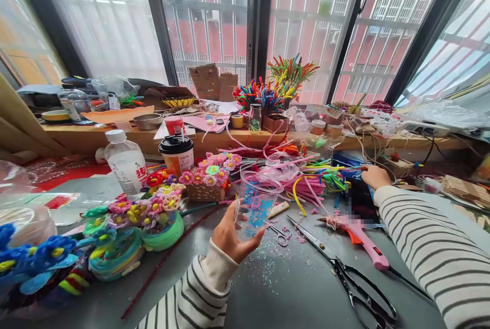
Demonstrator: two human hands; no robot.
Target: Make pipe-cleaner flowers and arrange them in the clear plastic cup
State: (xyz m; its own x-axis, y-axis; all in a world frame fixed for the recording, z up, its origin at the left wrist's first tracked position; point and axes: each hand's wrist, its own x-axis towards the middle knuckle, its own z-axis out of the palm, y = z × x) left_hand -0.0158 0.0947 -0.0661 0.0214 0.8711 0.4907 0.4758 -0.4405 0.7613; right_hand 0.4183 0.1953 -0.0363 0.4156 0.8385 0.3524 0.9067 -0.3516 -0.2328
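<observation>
My left hand (233,239) is wrapped round a clear plastic cup (255,211) with blue lettering, held over the grey table (283,293). Its open rim faces up. Out to the right, my right hand (375,176) reaches to the back, beside a blue packet (344,161) and just above a dark phone-like panel (362,199). Its fingers are pressed together, and whatever they pinch is too small to name. Green, yellow and pink pipe cleaners (306,186) lie between the hands. Small scissors (282,237) rest near the cup.
Large black-handled scissors (346,273) and a pink glue gun (363,239) lie right of centre. At left stand flower-filled pots (163,229), a water bottle (124,163) and a lidded coffee cup (176,155). A cluttered wooden ledge (218,140) runs below the windows.
</observation>
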